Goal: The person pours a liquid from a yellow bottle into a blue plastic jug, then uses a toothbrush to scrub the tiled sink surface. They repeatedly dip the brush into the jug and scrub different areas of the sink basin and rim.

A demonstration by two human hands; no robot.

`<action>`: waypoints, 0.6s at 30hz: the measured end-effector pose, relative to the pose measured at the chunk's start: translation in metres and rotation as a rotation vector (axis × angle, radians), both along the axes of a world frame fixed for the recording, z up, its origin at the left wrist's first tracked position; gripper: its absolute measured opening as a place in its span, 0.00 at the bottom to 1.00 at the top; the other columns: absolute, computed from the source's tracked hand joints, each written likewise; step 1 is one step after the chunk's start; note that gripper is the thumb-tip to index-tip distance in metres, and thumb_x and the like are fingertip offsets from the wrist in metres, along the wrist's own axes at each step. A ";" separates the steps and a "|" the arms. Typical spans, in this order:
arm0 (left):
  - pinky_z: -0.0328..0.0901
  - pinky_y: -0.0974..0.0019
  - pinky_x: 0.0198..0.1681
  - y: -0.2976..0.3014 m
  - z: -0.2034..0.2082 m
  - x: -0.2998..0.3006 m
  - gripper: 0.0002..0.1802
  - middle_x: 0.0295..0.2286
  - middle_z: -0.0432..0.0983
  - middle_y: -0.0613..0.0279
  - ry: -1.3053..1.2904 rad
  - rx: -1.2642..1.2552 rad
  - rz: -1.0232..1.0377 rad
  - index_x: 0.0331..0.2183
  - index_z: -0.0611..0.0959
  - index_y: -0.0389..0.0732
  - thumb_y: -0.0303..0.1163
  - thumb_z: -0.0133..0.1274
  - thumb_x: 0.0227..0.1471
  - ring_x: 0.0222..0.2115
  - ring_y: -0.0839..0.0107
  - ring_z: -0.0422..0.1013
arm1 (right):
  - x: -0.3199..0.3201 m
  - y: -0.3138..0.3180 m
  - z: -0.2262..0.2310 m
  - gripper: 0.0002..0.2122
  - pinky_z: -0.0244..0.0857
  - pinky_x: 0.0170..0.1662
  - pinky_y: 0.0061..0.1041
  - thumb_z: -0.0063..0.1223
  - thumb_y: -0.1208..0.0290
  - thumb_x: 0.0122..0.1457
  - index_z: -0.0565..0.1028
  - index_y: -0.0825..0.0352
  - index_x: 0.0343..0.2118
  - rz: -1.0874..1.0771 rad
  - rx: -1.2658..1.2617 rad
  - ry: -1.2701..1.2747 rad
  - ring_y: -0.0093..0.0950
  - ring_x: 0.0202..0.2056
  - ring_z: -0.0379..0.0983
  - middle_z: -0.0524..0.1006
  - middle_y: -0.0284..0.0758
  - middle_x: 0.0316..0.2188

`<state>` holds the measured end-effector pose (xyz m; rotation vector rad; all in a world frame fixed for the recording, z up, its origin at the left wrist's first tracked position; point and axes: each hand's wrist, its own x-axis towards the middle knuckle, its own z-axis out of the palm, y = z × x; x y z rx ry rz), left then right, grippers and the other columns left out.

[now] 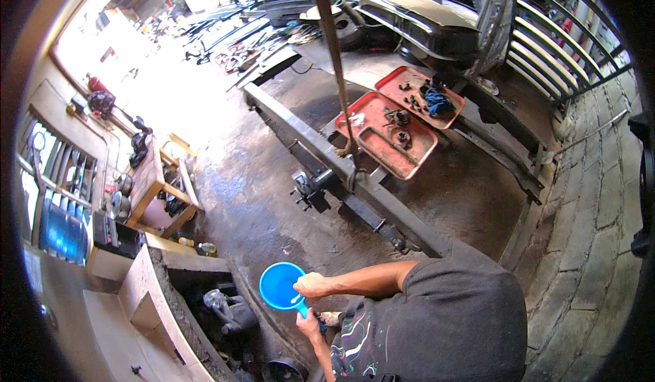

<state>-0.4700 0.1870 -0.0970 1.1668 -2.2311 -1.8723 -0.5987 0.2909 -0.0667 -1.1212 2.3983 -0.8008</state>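
Harsh upper-left glare (167, 75) (strong fisheye distortion).

Basin (274, 288) in my left grip (310, 324), right grip (312, 285) at its rim. Frame (295, 126) beyond, trays (421, 144) on it holding parts (402, 136). Table (145, 182) left, wall (580, 211) right.

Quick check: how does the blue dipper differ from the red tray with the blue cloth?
Shape: the blue dipper is round with a handle; the red tray is rectangular. State: the left hand grips the dipper, while the tray sits out of hand. Contents: the tray bears a blue cloth and small dark parts; the right hand is over the dipper's edge. Both are open-topped.
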 end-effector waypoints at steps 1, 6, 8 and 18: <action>0.60 0.69 0.11 0.008 -0.001 -0.007 0.06 0.13 0.70 0.60 0.012 -0.032 -0.056 0.23 0.72 0.36 0.28 0.50 0.44 0.08 0.72 0.65 | -0.007 0.010 0.004 0.04 0.67 0.20 0.37 0.52 0.73 0.42 0.74 0.68 0.19 -0.010 0.047 0.025 0.40 0.21 0.74 0.75 0.43 0.17; 0.63 0.67 0.14 0.039 0.002 -0.029 0.09 0.14 0.72 0.60 0.063 -0.299 -0.387 0.21 0.74 0.35 0.31 0.54 0.44 0.12 0.71 0.68 | -0.042 0.055 0.014 0.05 0.69 0.23 0.35 0.53 0.73 0.41 0.78 0.67 0.20 -0.077 0.284 0.017 0.37 0.23 0.76 0.77 0.42 0.21; 0.62 0.68 0.13 0.050 0.006 -0.033 0.08 0.14 0.71 0.60 0.020 -0.193 -0.388 0.21 0.75 0.34 0.29 0.52 0.43 0.10 0.72 0.68 | -0.052 0.069 0.015 0.04 0.69 0.24 0.35 0.53 0.73 0.41 0.77 0.67 0.20 -0.126 0.250 0.040 0.38 0.24 0.76 0.77 0.43 0.21; 0.65 0.68 0.16 0.072 0.017 -0.036 0.08 0.15 0.75 0.56 -0.053 -0.102 -0.373 0.23 0.76 0.33 0.29 0.53 0.43 0.13 0.71 0.71 | -0.046 0.072 -0.007 0.04 0.68 0.23 0.37 0.52 0.72 0.41 0.76 0.65 0.20 -0.120 0.249 0.072 0.39 0.22 0.75 0.76 0.42 0.18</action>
